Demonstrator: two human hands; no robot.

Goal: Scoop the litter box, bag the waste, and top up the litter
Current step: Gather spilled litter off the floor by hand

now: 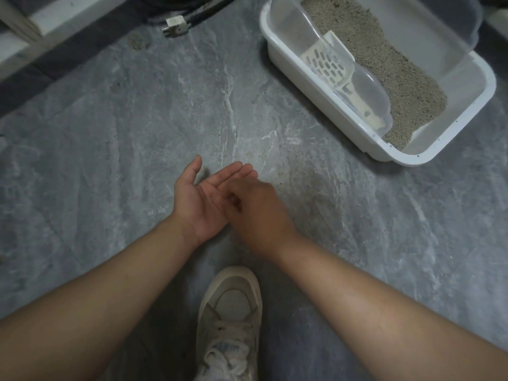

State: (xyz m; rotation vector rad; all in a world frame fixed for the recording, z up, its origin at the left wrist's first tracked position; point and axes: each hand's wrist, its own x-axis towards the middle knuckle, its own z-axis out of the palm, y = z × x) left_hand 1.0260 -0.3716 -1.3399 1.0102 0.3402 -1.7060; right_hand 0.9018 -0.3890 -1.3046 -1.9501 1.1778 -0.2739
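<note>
White litter box point(288, 64), upper right: grey litter point(398, 78), slotted scoop point(332, 67) in clear holder; left hand point(203, 204) flat, palm up; right hand point(258, 213) loosely curled, empty.

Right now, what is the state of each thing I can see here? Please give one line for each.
litter box: on the floor, open, holding grey litter.
scoop: unheld, lying in a clear holder at the box's wall.
left hand: palm up, fingers straight, holding nothing.
right hand: blurred, fingers curled over the left palm; contents unclear.
shoe: laced, on the floor.
plug: lying unplugged.
</note>
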